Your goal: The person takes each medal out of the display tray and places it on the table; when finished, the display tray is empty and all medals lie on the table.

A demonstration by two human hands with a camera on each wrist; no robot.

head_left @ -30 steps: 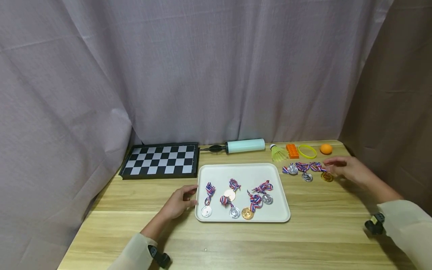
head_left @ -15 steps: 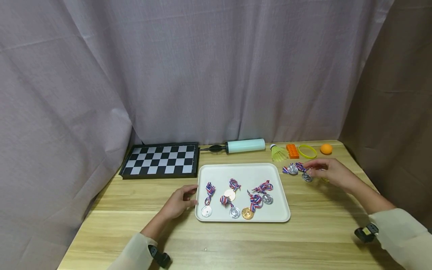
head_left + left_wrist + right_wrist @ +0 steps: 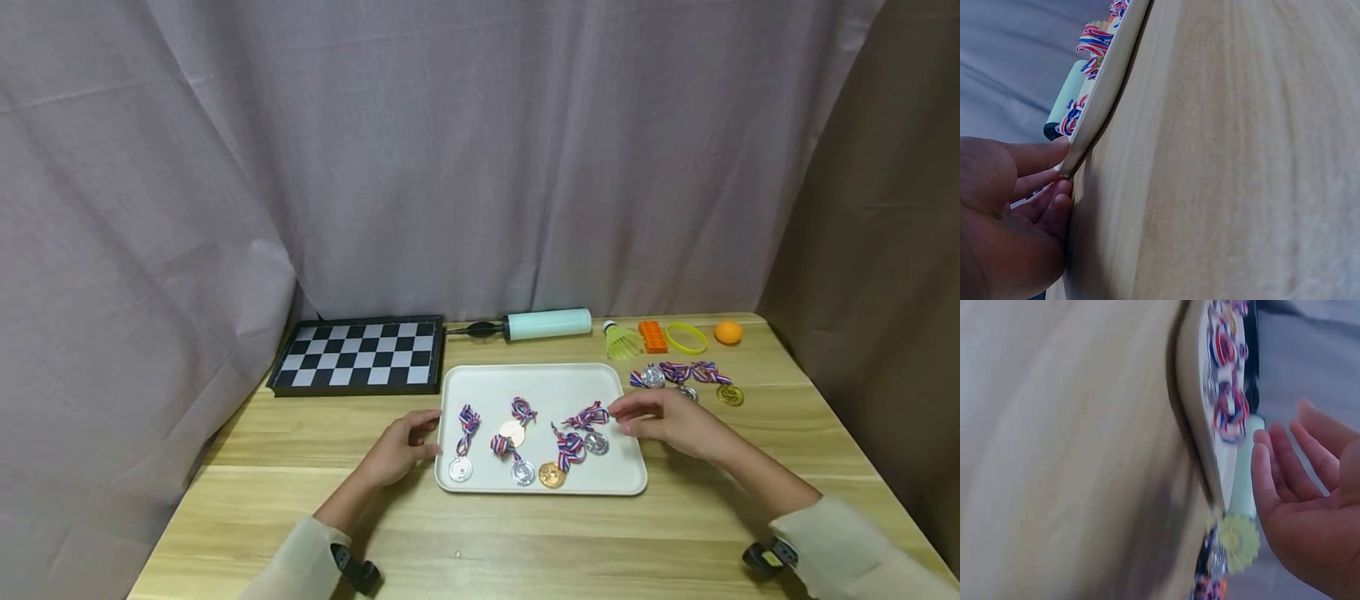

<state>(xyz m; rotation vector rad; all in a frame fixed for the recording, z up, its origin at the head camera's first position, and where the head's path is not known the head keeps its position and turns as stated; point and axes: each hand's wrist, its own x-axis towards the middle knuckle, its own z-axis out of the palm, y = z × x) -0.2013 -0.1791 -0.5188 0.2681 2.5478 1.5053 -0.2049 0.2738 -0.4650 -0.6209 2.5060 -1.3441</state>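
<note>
A cream tray (image 3: 525, 379) lies on the wooden table with several medals on it, silver and gold, each with a bunched striped ribbon. My left hand (image 3: 397, 450) rests at the tray's left edge; the left wrist view has its thumb and fingertips (image 3: 1060, 150) touching the rim. Over the tray's right edge hovers my right hand (image 3: 671, 423), its fingers near the ribbon of a silver medal (image 3: 596, 442). The right wrist view shows the right hand (image 3: 1310, 481) with loosely bent, spread fingers and nothing in them. Three more medals, one gold (image 3: 730, 395), lie right of the tray, partly behind that hand.
A black-and-white chessboard (image 3: 360, 357) lies at the back left. Along the back edge are a pale green pump (image 3: 549, 324), a yellow shuttlecock (image 3: 622, 341), an orange toy brick (image 3: 652, 337), a yellow-green ring (image 3: 686, 338) and an orange ball (image 3: 728, 332). A grey curtain (image 3: 450, 167) hangs behind.
My right hand has moved left, from the gold medal at the far right, past the other loose medals, to the tray's right edge. The left hand stays put, and the medals lie as before.
</note>
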